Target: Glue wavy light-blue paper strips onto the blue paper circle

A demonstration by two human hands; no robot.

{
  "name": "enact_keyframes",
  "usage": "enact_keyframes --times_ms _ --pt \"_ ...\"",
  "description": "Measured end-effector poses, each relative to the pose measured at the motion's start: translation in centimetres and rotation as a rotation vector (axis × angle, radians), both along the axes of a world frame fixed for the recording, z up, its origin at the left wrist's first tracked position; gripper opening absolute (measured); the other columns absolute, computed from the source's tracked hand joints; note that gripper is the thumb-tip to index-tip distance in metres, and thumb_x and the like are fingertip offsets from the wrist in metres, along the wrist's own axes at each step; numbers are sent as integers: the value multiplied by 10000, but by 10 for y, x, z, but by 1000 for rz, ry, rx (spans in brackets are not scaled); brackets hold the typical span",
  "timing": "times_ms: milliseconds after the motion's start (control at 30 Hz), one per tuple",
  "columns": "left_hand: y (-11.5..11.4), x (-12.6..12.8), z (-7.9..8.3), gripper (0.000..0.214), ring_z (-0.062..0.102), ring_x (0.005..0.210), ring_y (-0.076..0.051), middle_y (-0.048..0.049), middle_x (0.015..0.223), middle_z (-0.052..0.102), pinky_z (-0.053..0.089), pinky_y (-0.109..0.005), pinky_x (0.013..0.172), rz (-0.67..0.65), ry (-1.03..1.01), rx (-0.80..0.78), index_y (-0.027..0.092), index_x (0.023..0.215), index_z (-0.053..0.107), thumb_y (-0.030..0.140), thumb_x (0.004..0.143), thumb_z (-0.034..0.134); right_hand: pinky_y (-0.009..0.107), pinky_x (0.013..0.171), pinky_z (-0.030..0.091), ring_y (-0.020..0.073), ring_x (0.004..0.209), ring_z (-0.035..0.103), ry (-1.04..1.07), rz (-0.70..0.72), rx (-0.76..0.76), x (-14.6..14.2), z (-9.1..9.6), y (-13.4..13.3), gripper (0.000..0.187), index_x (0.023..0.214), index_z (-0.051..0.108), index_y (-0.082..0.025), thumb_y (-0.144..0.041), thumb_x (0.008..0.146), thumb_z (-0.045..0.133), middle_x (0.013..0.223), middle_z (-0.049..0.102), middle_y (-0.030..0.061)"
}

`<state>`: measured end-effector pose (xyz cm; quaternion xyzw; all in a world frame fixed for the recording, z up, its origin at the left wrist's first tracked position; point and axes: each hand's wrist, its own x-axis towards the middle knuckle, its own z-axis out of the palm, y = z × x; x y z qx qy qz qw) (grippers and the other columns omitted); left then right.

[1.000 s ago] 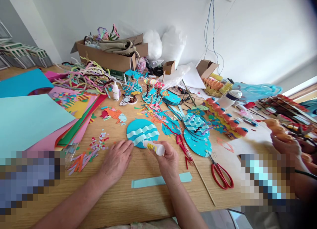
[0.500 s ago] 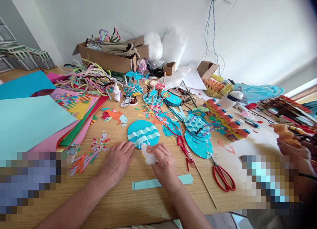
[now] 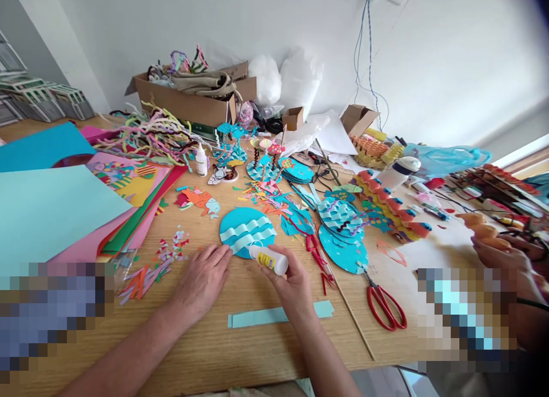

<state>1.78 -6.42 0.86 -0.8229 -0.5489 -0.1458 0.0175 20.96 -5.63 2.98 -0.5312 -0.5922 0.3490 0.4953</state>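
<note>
A blue oval disc [image 3: 238,217] lies flat on the table, crossed by two wavy light-blue paper strips [image 3: 253,239]. My left hand [image 3: 205,278] rests with its fingers stretched out, their tips at the disc's lower left edge. Held in my right hand [image 3: 295,288] is a white glue bottle [image 3: 270,260] with a yellow label. It is tilted, its nozzle down at the disc's lower edge. Beneath my right wrist lie flat light-blue paper strips [image 3: 253,318], partly hidden by the arm.
Red-handled scissors [image 3: 386,308] and a thin wooden stick [image 3: 349,314] lie to the right. More decorated blue discs [image 3: 338,219], paper scraps [image 3: 165,265] and coloured sheets [image 3: 51,214] surround the work. A second glue bottle [image 3: 201,161] stands behind. Another person's hands [image 3: 504,259] hold an orange piece at far right.
My right hand has turned the glue bottle from pointing away to lying more sideways, so its label shows. My left hand stays by the disc. The other person's hands have shifted slightly left.
</note>
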Motion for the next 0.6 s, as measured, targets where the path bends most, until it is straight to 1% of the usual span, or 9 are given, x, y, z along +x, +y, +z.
enact_keyframes --times_ms 133,233,333,433,600 --pt "1 -1 -1 334 514 1055 -242 -86 1202 581 439 -400 832 -10 7 1 180 1153 554 143 853 411 311 690 508 196 788 622 271 -16 -116 0 0 2 314 911 624 -223 -296 624 730 877 675 18" --pt "1 -1 -2 334 513 1054 -245 -81 1200 581 436 -396 826 -11 9 5 182 1151 551 138 840 438 327 701 509 199 797 623 370 -18 -161 1 2 3 317 901 629 -220 -292 612 738 876 680 18" --pt "1 -1 -1 335 515 1050 -246 -80 1198 582 435 -397 823 -9 17 5 178 1153 549 135 835 451 333 726 505 197 818 623 413 -31 -185 2 3 3 341 915 634 -225 -268 597 748 899 681 15" --pt "1 0 0 337 516 1045 -251 -86 1196 585 436 -401 825 -10 28 9 158 1152 552 126 830 458 329 739 499 192 824 622 408 -25 -198 1 5 4 336 906 639 -227 -255 590 751 895 680 9" --pt "0 0 2 325 511 1050 -249 -82 1204 584 434 -399 831 -11 24 9 160 1149 557 141 843 449 321 688 504 190 765 620 362 -3 -177 -1 12 7 293 860 643 -222 -269 590 747 832 684 7"
